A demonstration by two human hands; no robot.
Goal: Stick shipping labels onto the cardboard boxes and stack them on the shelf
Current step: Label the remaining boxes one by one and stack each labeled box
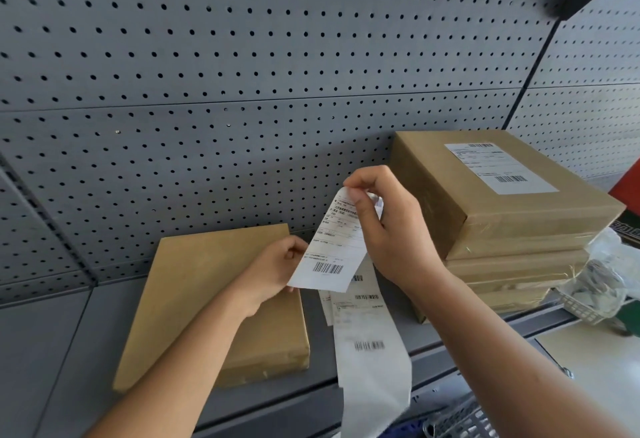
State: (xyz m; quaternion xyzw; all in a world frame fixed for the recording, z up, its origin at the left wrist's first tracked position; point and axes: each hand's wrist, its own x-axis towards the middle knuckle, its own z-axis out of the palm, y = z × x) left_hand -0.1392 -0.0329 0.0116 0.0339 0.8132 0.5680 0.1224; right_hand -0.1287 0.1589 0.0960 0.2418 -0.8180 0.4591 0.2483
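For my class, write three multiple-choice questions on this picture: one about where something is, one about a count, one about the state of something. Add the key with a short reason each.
1. Where does the unlabelled box lie?
A. On the shelf, left of the stack
B. On top of the stack
C. In the plastic basket

2. How many shipping labels are stuck on the top face of the stack's top box?
A. None
B. One
C. Three

3. What is the state of the label held by the hands?
A. Crumpled into a ball
B. Pressed flat on a box
C. Held in the air, its top corner pinched

Key: 1 A, it rests on the shelf left of the stack. 2 B, one white stuck label shows. 3 C, the right hand pinches its top while the left hand holds its edge.
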